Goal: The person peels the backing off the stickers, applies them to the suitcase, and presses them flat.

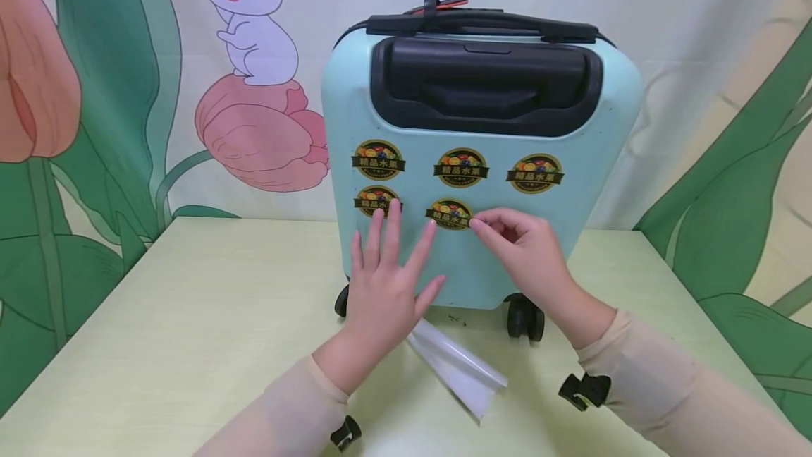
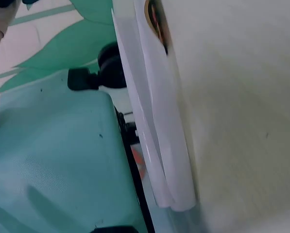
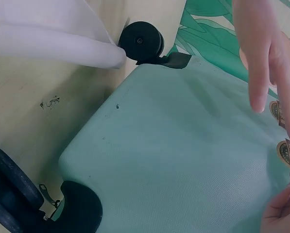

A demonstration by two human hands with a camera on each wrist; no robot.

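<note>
While a rabbit-and-tulip backdrop [image 1: 250, 48] is hanging behind, the pale table [image 1: 158, 323] is bearing a light-blue hard-shell suitcase [image 1: 476, 273], standing on its casters with its flat face towards you, presumably to offer an even surface.

Upper-left fruit sticker [image 1: 378, 160]: lying flat, beginning the upper row.
Lower-left fruit sticker [image 1: 373, 202]: sitting just below it, its right end partly hidden by your middle finger.
Left hand [image 1: 383, 298]: you are spreading its straight fingers wide and gripping nothing; the index fingertip is meeting the next sticker's left end, probably to steady that side.
White curled sheet [image 1: 453, 365]: lying before the suitcase, likely the stickers' backing, placed within easy reach.
Upper-middle fruit sticker [image 1: 461, 168]: lying flat, apparently serving as a guide for the one beneath.
Lower-middle fruit sticker [image 1: 450, 214]: resting against the shell between your hands, tilting slightly.
Right hand [image 1: 533, 252]: you are pinching that sticker's right end narrowly between thumb and forefinger, seemingly to control its angle while leaving the print uncovered.
Upper-right fruit sticker [image 1: 535, 173]: lying flat, ending the row.
</note>
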